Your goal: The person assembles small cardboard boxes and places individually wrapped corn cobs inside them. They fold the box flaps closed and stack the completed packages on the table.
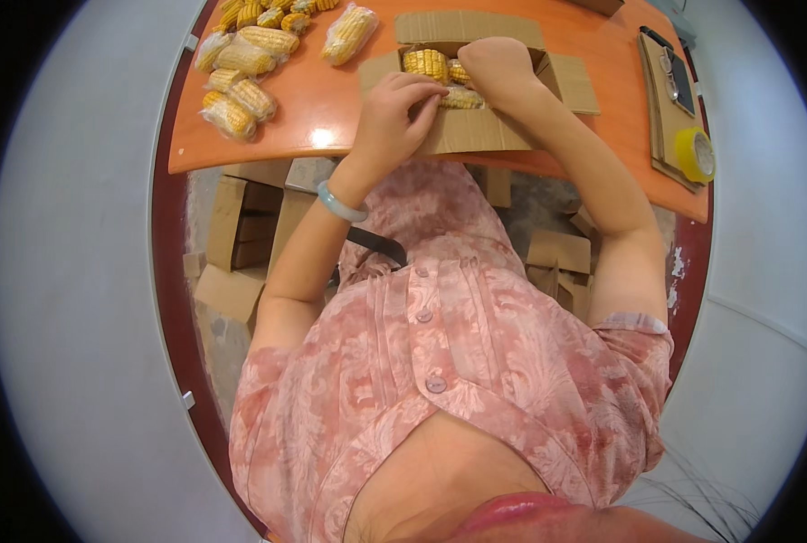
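An open cardboard box (480, 132) stands at the table's near edge with its flaps folded outward. Inside lie several yellow corn cobs (425, 64), at least some in clear plastic wrap. My left hand (394, 118) is over the box's left side. Its thumb and forefinger tips come together beside a wrapped corn cob (461, 98); whatever is between them is too small to make out. My right hand (496, 71) reaches into the right part of the box, its fingers curled down and mostly hidden, so what it holds does not show.
Wrapped corn cobs (246, 56) are grouped on the orange table (304, 100) at the left, with a single wrapped cob (349, 34) nearer the box. At the right, yellow tape (694, 155) and glasses (669, 74) lie on flat cardboard (660, 118). Cardboard boxes (241, 222) sit below the table.
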The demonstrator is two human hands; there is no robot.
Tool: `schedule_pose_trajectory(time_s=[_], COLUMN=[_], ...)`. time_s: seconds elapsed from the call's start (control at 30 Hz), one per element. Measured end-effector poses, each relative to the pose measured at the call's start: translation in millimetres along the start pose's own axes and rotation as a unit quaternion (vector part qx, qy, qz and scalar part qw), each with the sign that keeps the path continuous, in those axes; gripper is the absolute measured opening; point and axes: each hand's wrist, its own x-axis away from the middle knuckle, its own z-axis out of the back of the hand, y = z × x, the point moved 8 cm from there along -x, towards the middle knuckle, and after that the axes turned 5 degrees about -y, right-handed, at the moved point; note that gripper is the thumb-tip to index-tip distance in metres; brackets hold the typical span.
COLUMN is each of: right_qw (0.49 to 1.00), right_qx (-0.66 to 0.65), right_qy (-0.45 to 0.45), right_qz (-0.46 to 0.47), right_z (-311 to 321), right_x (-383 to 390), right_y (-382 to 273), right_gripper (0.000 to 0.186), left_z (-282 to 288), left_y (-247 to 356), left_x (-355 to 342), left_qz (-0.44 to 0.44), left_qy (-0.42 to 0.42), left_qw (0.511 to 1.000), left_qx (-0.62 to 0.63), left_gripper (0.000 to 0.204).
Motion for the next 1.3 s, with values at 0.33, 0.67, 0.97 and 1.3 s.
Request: schedule_pose_trajectory(time_s=[0.33,0.67,0.97,1.3], right_qw=[0.962,0.893,0.751,0.535], right_qx=[-0.219,-0.428,-0.652,-0.843], right_qy=[0.124,0.09,0.063,0.034], right_qz=[-0.109,-0.105,-0.079,-0.039], right_z=[37.5,10.7,-23.8,-44.7], right_x=[55.3,59.6,50.8,50.3], right_y=[53.9,78.1,81.1,84.5], right_gripper=[0.048,0.059,0.052,0.044], left_z=[12.4,6.2,-28.7,-38.2], left_y=[-12.9,-6.0,-0.6,-0.6], left_x=[5.0,-17.7,-36.4,-37.5], left_qz=[0.038,-0.039,-0.077,-0.088], left_qy=[0.058,0.033,-0.142,-0.19], left_qw=[0.998,0.994,0.938,0.928], left_qx=[0.01,-0.101,-0.306,-0.309], left_gripper=[0.017,0.024,0.029,0.035])
